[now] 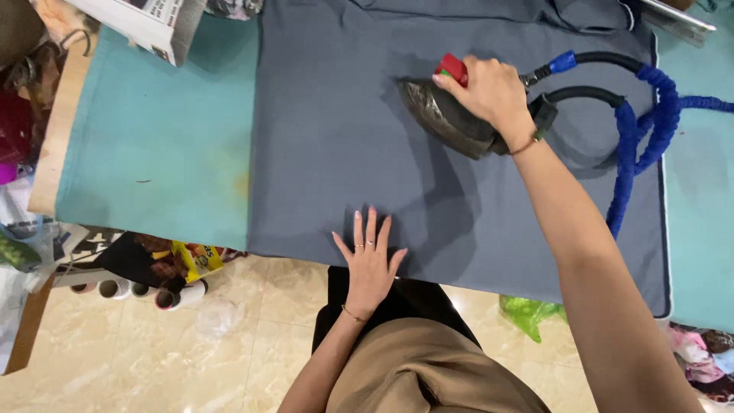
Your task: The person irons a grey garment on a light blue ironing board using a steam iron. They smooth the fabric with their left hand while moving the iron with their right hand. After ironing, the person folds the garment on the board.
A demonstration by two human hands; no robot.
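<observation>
The iron (447,118) stands on the grey cloth (344,153), in the far part of it. The right hand (493,92) holds the iron from above, its fingers closed around the handle beside a red knob (453,69). A blue-wrapped hose (638,130) goes from the iron's back to the right. The left hand (369,256) lies flat on the near edge of the cloth, fingers spread, holding nothing. The cloth covers a desk with teal cover (153,145). Below the desk's left part, some spools (145,289) lie on the tiled floor (191,352).

The left hand (369,260) lies flat, palm down, fingers spread and pointing away from the body. The right arm reaches far forward, its hand (492,90) curled closed in a grip, wrist bent.
</observation>
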